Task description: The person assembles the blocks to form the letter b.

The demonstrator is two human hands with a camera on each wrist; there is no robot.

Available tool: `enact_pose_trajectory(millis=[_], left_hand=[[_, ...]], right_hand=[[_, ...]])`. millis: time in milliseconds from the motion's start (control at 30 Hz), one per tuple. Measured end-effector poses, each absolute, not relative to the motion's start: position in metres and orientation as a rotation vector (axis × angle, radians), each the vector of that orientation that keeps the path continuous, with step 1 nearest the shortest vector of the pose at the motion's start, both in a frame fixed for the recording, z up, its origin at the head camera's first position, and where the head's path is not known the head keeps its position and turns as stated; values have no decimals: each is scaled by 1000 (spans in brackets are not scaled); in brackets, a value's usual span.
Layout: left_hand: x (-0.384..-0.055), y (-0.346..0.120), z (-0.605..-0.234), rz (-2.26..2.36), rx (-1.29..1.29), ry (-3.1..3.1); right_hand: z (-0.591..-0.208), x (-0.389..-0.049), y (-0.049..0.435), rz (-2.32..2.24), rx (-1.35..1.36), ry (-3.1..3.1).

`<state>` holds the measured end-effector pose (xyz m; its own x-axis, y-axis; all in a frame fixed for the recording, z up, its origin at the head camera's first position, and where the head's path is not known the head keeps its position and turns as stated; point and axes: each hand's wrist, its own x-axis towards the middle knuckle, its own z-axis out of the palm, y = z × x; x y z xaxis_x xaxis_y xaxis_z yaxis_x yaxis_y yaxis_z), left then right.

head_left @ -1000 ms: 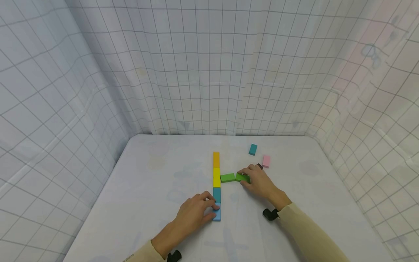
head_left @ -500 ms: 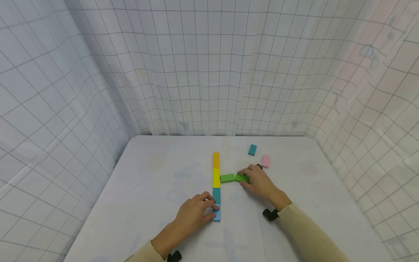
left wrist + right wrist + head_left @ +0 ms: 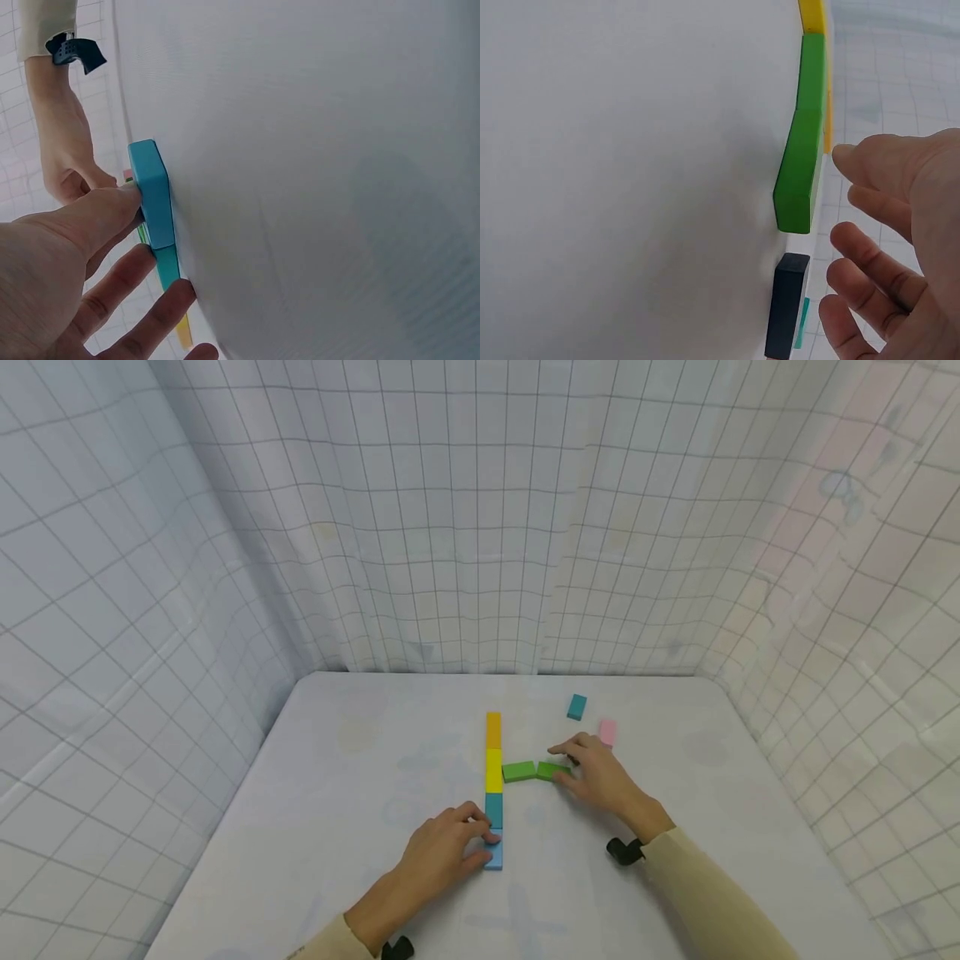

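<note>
My left hand (image 3: 442, 847) pinches the light blue block (image 3: 154, 195) between thumb and fingers at the near end of a straight row. Beyond it in that row lie a teal block (image 3: 493, 810), a yellow block (image 3: 493, 771) and an orange block (image 3: 493, 730). From the yellow block's right side, one green block (image 3: 519, 772) points rightward, and a second green block (image 3: 799, 172) follows end to end at a slight angle. Over this second one hovers my right hand (image 3: 600, 777), fingers spread and holding nothing, as the right wrist view shows.
A dark block (image 3: 786, 307) lies just past the green ones, mostly hidden under my right hand in the head view. Farther back are a pink block (image 3: 608, 732) and another teal block (image 3: 577, 707). Gridded white curtains (image 3: 465, 527) enclose the white table (image 3: 337, 760).
The right hand has let go of the second green block and lifted its fingers off, shifting slightly right. My left hand keeps its place on the light blue block.
</note>
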<state>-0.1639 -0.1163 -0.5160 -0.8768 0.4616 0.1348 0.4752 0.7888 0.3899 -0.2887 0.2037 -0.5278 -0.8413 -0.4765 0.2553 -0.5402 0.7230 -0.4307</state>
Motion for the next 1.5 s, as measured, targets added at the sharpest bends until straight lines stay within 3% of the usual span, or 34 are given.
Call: enact_pose_trajectory(millis=[1500], left_hand=[[-169,-118,-521,-684,-790,-2945]], right_hand=[[-531,-329,252,668,787,-2897]])
